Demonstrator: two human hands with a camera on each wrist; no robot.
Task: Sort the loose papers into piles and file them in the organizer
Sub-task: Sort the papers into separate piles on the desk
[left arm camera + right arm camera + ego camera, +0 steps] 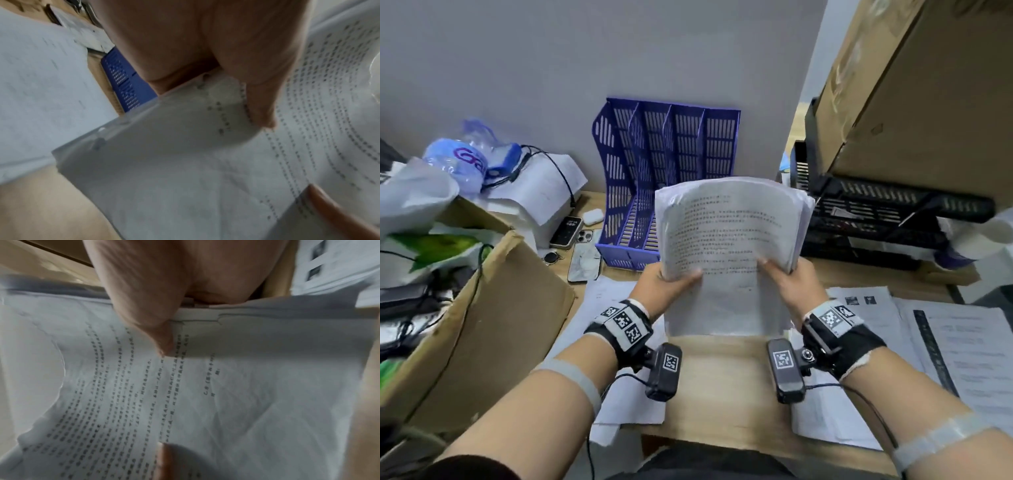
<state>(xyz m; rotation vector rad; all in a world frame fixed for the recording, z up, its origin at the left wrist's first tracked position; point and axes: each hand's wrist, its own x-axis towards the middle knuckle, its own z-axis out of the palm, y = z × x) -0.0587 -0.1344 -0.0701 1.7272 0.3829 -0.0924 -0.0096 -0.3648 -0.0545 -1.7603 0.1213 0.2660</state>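
Left hand point(666, 284) and right hand point(786, 284) each grip the paper stack point(729, 226) at frame centre, seemingly stapled, before the blue organizer point(664, 164).

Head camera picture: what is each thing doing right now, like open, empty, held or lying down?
Stack of printed white papers: held up above the desk, top curling back.
Left hand: grips the stack's left edge.
Right hand: grips its right edge.
Blue slotted plastic organizer: upright, visible slots look empty.
Loose white sheets: lying flat on the desk.
Clear plastic water bottle: lying on its side.
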